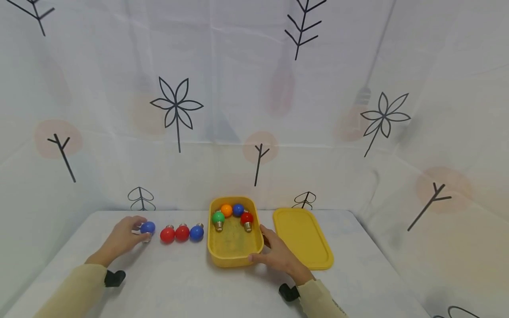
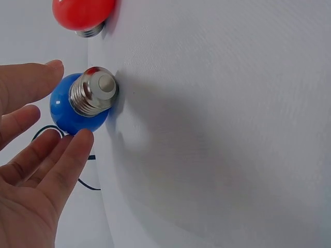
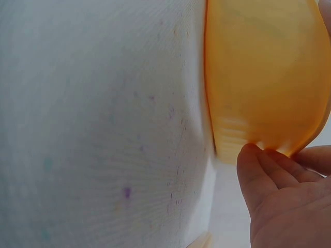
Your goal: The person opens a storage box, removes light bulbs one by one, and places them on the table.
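My left hand [image 1: 124, 235] is around a blue light bulb [image 1: 147, 227] at the left of the row. In the left wrist view the bulb's metal screw base [image 2: 95, 92] faces the camera; the thumb lies on one side with a small gap, the fingertips [image 2: 83, 140] at the other. My right hand [image 1: 280, 254] holds the right front side of a yellow container [image 1: 234, 261], thumb at the front rim. In the right wrist view its fingers [image 3: 258, 168] rest on the outer wall. Inside lie a green bulb [image 1: 218, 217], an orange bulb [image 1: 226, 210], a blue bulb [image 1: 238, 210] and a red bulb [image 1: 246, 218].
Between the left hand and the container stand a red bulb [image 1: 167, 235], a second red bulb [image 1: 182, 232] and a blue bulb [image 1: 196, 232] in a row. A flat yellow lid [image 1: 303, 238] lies right of the container. Behind the white table [image 1: 179, 282] hangs a patterned cloth [image 1: 238, 97].
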The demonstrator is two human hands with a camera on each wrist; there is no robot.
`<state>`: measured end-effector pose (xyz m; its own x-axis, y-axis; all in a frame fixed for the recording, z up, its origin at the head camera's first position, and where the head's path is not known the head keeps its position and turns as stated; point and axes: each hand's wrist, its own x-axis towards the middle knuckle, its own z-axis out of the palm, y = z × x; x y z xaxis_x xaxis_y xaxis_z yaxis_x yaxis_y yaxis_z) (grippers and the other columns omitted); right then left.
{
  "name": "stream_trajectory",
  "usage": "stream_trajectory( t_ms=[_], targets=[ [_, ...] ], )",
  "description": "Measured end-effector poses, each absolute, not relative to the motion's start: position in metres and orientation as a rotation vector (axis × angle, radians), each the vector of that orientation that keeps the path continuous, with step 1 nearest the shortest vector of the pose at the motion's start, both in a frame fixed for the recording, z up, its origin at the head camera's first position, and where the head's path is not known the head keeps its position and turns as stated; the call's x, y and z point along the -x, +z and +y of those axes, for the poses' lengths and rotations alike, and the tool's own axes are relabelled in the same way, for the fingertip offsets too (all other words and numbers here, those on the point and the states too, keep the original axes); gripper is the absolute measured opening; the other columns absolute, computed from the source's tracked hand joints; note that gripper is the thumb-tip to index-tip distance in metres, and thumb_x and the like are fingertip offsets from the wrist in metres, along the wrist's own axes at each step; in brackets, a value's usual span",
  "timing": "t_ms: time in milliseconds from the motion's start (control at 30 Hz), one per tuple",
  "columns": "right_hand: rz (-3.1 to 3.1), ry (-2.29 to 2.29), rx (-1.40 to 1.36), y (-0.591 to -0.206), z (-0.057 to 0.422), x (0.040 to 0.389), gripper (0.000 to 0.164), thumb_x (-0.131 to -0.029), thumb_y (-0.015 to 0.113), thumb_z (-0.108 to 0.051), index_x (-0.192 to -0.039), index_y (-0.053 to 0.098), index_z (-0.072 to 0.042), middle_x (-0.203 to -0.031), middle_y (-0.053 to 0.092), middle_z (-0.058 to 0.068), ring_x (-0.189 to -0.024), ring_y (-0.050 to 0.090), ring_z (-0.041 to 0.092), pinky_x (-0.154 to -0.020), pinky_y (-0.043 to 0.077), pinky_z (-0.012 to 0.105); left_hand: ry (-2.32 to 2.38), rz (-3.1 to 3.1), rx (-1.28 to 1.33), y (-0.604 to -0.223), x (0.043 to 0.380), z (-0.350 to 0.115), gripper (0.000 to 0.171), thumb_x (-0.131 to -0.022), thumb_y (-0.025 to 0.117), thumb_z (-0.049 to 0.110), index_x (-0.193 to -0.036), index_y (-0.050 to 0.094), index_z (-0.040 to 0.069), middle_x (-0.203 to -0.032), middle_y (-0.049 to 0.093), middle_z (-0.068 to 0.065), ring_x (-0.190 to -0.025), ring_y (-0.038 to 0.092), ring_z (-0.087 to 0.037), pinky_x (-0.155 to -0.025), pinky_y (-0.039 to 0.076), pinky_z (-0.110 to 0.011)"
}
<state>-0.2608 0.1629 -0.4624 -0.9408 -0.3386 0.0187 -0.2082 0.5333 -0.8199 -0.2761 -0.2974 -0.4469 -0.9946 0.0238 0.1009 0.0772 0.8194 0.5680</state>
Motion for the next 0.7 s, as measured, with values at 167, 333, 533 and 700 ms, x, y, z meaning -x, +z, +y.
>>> stream_trajectory(
  t_ms=[167, 333, 533, 700],
  targets=[
    [2.623, -1.376, 0.479, -0.461, 0.163, 0.261, 0.105, -0.074, 0.078, -0.049, -0.152, 0.02, -0.009, -0.153, 0.029, 0.011, -0.133, 0.04, 0.029, -0.107, 0.035, 0.047, -0.906, -2.912, 0.058, -0.446, 0.273, -0.3, 0.058, -0.084, 0.074, 0.024, -0.128, 0.049, -0.004, -0.122, 0.048, -0.028, -0.109, 0.05, -0.045, -0.079, 0.054, -0.051],
    [2.629, -1.367, 0.489, -0.461, 0.163, 0.26, 0.104, -0.074, 0.077, -0.049, -0.152, 0.02, -0.009, -0.152, 0.029, 0.01, -0.132, 0.041, 0.028, -0.107, 0.036, 0.047, -0.899, -2.897, 0.07, -0.446, 0.271, -0.305, 0.06, -0.083, 0.075, 0.024, -0.128, 0.049, -0.006, -0.121, 0.048, -0.03, -0.108, 0.05, -0.047, -0.078, 0.054, -0.051],
    [2.632, -1.361, 0.484, -0.462, 0.163, 0.26, 0.105, -0.074, 0.077, -0.05, -0.152, 0.02, -0.01, -0.153, 0.029, 0.01, -0.133, 0.04, 0.027, -0.107, 0.036, 0.046, -0.879, -2.891, 0.071, -0.446, 0.269, -0.309, 0.06, -0.083, 0.075, 0.024, -0.128, 0.05, -0.006, -0.121, 0.048, -0.03, -0.108, 0.05, -0.047, -0.077, 0.055, -0.05],
    [2.639, -1.354, 0.473, -0.462, 0.163, 0.26, 0.105, -0.073, 0.077, -0.05, -0.152, 0.02, -0.01, -0.153, 0.029, 0.01, -0.133, 0.04, 0.028, -0.107, 0.035, 0.047, -0.857, -2.875, 0.098, -0.442, 0.267, -0.307, 0.058, -0.082, 0.076, 0.021, -0.127, 0.051, -0.006, -0.12, 0.048, -0.029, -0.106, 0.052, -0.046, -0.077, 0.054, -0.05]
  ],
)
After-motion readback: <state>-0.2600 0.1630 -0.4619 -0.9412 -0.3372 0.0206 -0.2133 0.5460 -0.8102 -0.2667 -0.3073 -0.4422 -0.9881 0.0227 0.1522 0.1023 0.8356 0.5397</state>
